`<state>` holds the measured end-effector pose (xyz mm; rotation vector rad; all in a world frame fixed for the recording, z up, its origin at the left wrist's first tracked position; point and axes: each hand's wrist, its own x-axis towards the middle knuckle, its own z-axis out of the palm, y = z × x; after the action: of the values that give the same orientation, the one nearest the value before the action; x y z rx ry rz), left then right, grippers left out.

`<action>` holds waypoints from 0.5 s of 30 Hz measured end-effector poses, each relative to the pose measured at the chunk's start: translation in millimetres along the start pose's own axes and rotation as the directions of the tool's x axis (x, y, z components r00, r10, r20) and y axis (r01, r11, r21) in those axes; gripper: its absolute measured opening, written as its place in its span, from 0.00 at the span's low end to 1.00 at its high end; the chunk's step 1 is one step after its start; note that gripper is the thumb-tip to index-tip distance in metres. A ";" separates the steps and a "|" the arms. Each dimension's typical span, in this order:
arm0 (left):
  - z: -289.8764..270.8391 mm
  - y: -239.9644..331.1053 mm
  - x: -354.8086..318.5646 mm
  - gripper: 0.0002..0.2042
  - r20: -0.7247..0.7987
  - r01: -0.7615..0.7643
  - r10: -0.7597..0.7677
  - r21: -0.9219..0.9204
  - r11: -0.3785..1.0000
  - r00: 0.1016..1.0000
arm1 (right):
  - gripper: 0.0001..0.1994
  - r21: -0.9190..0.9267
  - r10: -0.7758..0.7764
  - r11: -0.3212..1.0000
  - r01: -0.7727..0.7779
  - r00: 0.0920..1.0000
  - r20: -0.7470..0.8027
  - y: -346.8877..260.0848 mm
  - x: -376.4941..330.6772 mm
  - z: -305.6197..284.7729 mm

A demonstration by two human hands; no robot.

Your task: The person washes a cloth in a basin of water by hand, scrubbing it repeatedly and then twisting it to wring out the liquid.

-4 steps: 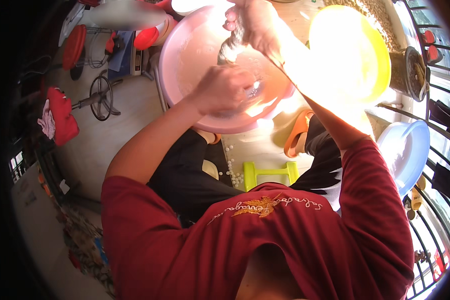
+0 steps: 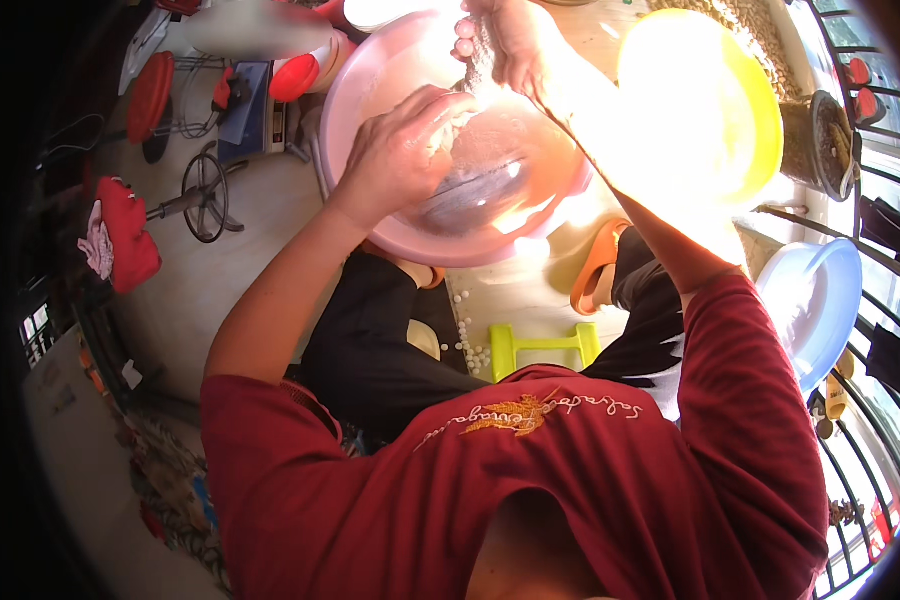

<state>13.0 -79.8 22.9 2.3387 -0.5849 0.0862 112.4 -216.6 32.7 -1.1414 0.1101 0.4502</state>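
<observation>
Over a pink basin (image 2: 332, 110) of water, my two hands are close together. My right hand (image 2: 518, 50), partly washed out by sunlight, is closed round a wet, twisted grey cloth (image 2: 482, 62). Just below and to its left is my left hand (image 2: 402, 150), its fingers curled in at the cloth's lower end. A pale patch shows at those fingers, but I cannot tell whether it is cloth or suds. Below the hands, a dark grey shape shows in the water, too unclear to name.
A bright yellow basin (image 2: 765, 120) stands at the right, with a blue basin (image 2: 820, 310) nearer. Between my feet in orange slippers (image 2: 597, 268) are a lime-green stool (image 2: 542, 345) and several small white balls (image 2: 478, 357). A wheel-shaped metal base (image 2: 205, 198) lies at the left.
My left hand has moved up and to the left, from the middle of the basin toward its left side. My right hand keeps hold of the cloth with little movement.
</observation>
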 end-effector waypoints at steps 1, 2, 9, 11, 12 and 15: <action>-6.4 -0.5 -3.1 0.20 0.045 0.019 -0.021 0.054 0.998 0.999 | 0.11 -0.006 -0.007 1.000 0.007 1.000 0.026 0.8 -7.0 4.0; -11.7 0.4 -3.1 0.22 0.089 0.027 -0.036 0.105 0.994 0.995 | 0.11 -0.021 -0.028 0.999 0.029 0.999 0.047 -2.2 -15.4 5.4; -17.8 -5.4 6.0 0.23 0.351 0.129 -0.136 0.043 0.991 0.927 | 0.13 -0.166 0.015 0.986 0.018 0.980 0.198 -17.5 -28.9 6.2; -31.4 4.9 16.5 0.23 0.478 0.320 -0.179 -0.233 0.918 0.860 | 0.16 -0.036 0.240 0.970 -0.238 0.943 0.230 4.4 -5.7 7.2; -38.4 10.6 17.6 0.23 0.542 0.420 -0.186 -0.348 0.838 0.820 | 0.21 0.063 0.284 0.944 -0.325 0.893 0.348 4.3 -1.1 4.8; -58.5 26.1 0.3 0.25 0.365 0.327 -0.085 -0.675 0.661 0.927 | 0.31 0.268 0.150 0.804 -0.530 0.618 0.772 -8.7 -9.5 12.8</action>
<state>7.8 -58.0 83.0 1.6006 -0.3803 -0.5427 105.5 -210.8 48.5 -0.3673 -0.2501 1.1505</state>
